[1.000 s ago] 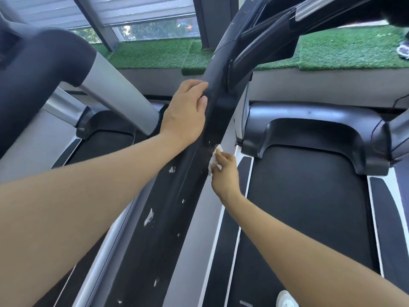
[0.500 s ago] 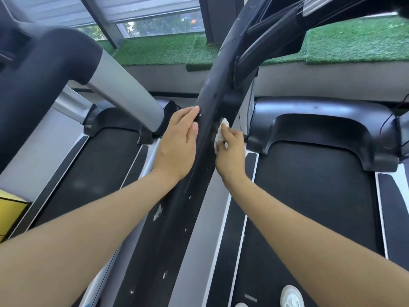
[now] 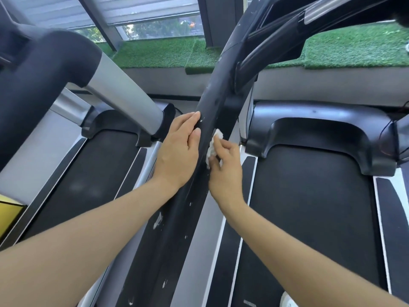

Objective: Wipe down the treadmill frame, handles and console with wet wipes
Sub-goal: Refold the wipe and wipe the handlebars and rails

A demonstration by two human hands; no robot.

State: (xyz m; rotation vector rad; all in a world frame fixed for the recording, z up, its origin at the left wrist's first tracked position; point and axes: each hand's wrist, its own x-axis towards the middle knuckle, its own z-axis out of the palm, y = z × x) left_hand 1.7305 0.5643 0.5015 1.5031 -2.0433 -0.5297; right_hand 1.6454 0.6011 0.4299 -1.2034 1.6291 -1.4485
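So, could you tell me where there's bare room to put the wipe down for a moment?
The right belt, between its black motor cover and the side rails, lies bare. The left belt is bare too, under the silver post. It is crowded on the black upright: the left hand and the right hand with the wipe both press there.

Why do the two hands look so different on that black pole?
The left hand lies flat with straight fingers on the black slanted treadmill upright, holding nothing; the right hand curls its fingers round a crumpled white wet wipe. The left hand is on the pole's left side and reaches a little higher; the right hand works the right side, slightly lower. Both touch the same pole, close together.
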